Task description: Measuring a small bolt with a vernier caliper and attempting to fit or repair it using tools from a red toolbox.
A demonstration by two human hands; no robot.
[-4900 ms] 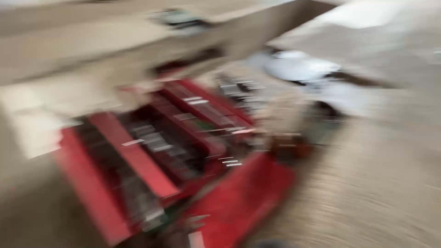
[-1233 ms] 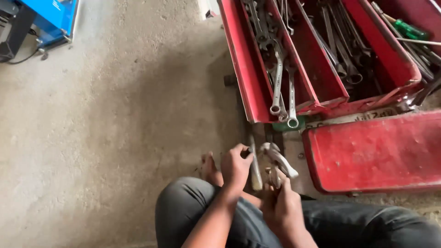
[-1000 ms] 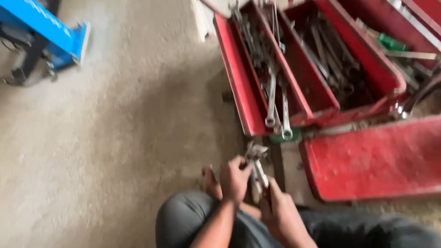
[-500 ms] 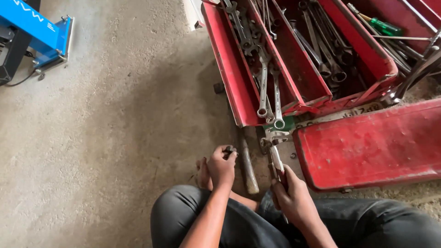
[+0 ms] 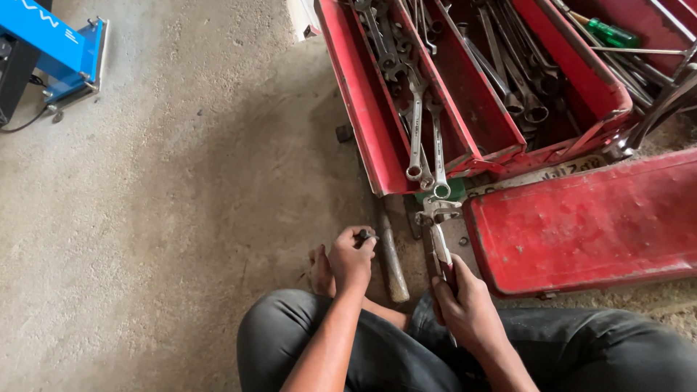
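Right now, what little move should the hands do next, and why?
Probably bring the left hand and its small dark part toward the open head of the adjustable wrench in the right hand. The two are still apart, and the wrench head points away from the part.

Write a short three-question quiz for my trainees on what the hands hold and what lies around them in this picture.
1. True or false: the right hand grips an adjustable wrench.
2. The left hand pinches: A) a small dark part B) a hammer C) a screwdriver.
3. What lies on the floor between the two hands?

Key: 1 true. 2 A. 3 A wooden handle, in front of the red toolbox full of spanners.
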